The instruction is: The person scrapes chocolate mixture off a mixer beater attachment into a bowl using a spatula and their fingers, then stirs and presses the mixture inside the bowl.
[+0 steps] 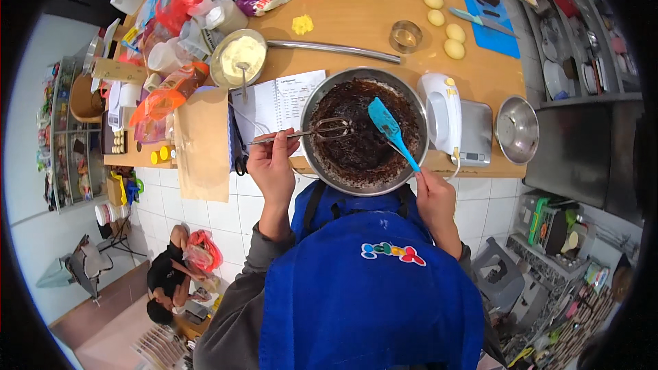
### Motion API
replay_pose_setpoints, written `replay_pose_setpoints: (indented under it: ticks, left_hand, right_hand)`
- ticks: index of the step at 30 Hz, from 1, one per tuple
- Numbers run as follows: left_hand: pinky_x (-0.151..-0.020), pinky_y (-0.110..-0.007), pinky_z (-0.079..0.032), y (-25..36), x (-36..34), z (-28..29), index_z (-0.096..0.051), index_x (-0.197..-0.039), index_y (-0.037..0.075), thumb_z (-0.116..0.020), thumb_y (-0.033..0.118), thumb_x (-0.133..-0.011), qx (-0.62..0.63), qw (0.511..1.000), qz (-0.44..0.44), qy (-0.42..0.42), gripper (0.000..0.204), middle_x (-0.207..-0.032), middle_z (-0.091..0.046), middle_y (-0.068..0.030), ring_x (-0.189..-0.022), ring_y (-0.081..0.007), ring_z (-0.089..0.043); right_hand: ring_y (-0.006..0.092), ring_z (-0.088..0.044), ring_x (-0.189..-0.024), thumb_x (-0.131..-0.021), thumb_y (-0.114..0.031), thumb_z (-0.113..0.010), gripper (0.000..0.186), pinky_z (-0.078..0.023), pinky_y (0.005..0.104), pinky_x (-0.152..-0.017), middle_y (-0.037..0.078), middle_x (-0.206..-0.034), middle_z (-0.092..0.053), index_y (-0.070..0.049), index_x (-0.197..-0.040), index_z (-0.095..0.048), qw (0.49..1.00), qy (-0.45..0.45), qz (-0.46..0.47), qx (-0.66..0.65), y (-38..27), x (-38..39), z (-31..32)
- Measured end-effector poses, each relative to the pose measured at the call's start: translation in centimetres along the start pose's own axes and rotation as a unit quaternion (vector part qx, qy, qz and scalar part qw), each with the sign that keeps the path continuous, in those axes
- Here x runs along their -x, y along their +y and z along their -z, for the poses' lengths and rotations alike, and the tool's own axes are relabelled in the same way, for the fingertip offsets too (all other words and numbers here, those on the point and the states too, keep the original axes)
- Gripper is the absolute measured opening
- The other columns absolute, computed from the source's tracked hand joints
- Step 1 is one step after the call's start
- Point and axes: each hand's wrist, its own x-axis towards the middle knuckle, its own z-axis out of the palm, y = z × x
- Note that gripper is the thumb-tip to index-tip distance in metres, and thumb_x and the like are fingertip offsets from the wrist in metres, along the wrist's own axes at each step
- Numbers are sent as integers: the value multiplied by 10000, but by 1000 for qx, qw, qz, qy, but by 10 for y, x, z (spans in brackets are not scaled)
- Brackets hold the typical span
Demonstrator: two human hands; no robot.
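A large metal bowl (310, 103) of dark brown batter (356, 140) stands at the table's front edge, right before me. My left hand (273, 161) is closed on the stem of a metal mixer beater (330, 129), whose wire end hangs over the batter with brown smears on it. In my right hand (436, 195) is the handle of a blue spatula (385, 121). Its blade, dotted with dark batter, is above the bowl, close to the beater but apart from it.
Right of the bowl are a white hand mixer (441, 113), a scale (475, 133) and a small steel bowl (517, 129). An open notebook (284, 99) and a bowl of pale cream (241, 60) lie left. Dough balls (433, 0) line the far side. Another person (171, 270) sits lower left.
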Motion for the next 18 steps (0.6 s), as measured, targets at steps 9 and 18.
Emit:
replay_pose_setpoints:
  ticks: [9, 18]
  left_hand:
    - [-632, -286, -575, -5, -4, 1, -535, -925, -28, -567, 131, -923, -7, 997, 41, 59, 161, -871, -656, -160, -742, -203, -673]
    - [-643, -248, -555, -8, 12, -13, -559, -849, -46, -605, 86, -897, -22, 998, -20, 63, 148, -784, -657, -114, -697, -124, -645]
  right_hand:
    - [315, -634, -653, -851, -126, -616, 147, -498, 382, -574, 162, -753, -646, -30, -951, -665, 996, 18, 71, -42, -7, 7, 5]
    - [299, -598, -564, -833, -114, -633, 121, -465, 387, -502, 134, -673, -620, -42, -924, -663, 989, 34, 125, -66, -46, -5, 8]
